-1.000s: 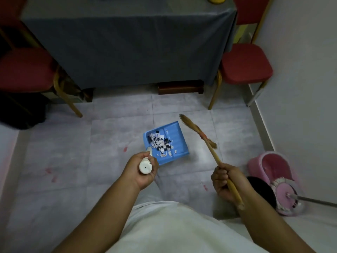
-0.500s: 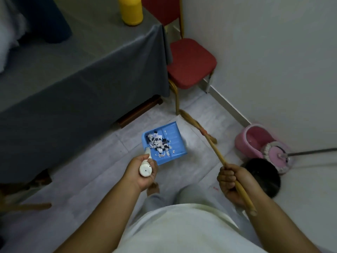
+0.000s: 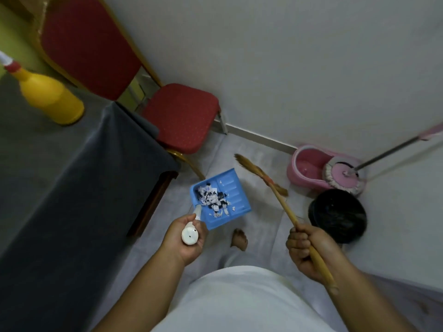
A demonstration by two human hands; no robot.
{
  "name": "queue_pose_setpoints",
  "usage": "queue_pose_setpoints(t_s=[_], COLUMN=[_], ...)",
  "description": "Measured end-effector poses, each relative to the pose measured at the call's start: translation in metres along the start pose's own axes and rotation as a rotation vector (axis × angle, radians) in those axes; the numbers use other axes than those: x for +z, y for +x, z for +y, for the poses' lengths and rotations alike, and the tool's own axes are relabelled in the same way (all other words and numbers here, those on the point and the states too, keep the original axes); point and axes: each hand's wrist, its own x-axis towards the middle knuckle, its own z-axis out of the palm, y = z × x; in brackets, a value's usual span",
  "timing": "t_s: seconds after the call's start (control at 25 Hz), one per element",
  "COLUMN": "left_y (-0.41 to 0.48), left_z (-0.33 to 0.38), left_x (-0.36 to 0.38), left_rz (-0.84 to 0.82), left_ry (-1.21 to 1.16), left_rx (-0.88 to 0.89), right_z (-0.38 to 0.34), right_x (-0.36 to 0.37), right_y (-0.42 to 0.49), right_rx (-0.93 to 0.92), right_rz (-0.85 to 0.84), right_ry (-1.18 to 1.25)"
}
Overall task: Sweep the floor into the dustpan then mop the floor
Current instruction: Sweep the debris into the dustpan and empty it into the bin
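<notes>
We hold the blue plastic dustpan [image 3: 221, 196] flat in our left hand [image 3: 185, 238], so the paper bits [image 3: 212, 200] stay in. Our right hand [image 3: 308, 248] grips the straw broom [image 3: 275, 190].

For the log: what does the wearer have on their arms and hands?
Nothing: no gloves on the left hand or right hand, and no rings, watch or bracelet show. Both forearms are uncovered as far as the frame reaches, no sleeve in view. The torso wears a white garment.
</notes>
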Motion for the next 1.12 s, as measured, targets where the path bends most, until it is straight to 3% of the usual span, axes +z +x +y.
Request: queue_pose_setpoints(t_s=[0.24,0.44,0.8,1.12], left_y=[0.039,0.063,0.087,0.086], left_z=[0.018,0.027,0.023,-0.048], left_x=[0.097,0.162,0.260,0.279], left_rz=[0.043,0.052,0.054,-0.032], left_ry=[0.211,0.471,0.956,1.200], left_rx=[-0.122,-0.244,-0.492,-0.571], right_z=[-0.039,-0.031,0.062,0.123], right_x=[0.010,0.012,0.057,0.053], right_y=[-0.009,-0.018,-0.052,-0.051], right_rx=[-0.083,-0.189,-0.522,-0.629], right_rz=[0.010,0.011,0.105,0.184], right_ry=[0.187,0.405,0.909,1.159])
